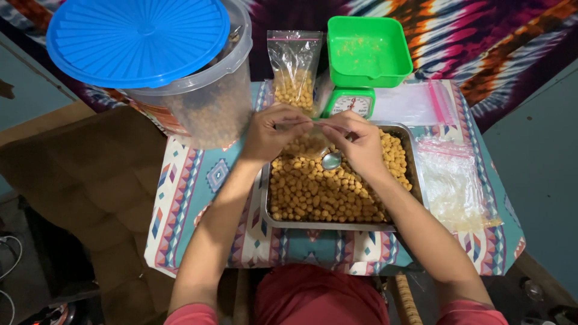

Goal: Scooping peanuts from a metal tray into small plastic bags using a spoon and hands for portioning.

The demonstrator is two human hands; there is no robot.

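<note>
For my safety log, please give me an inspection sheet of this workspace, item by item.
Surface: small table with a patterned cloth.
Job's things: metal tray heaped with round yellow snacks; small clear bag held over it; a spoon lies on the heap.
Clutter: filled zip bag, green scale, empty bags, big tub with blue lid.
Grippers: left hand and right hand both pinch the bag's top edge with their fingers.
Cables: white cable on the floor at left.
Surroundings: brown cushion, tie-dye fabric.
</note>
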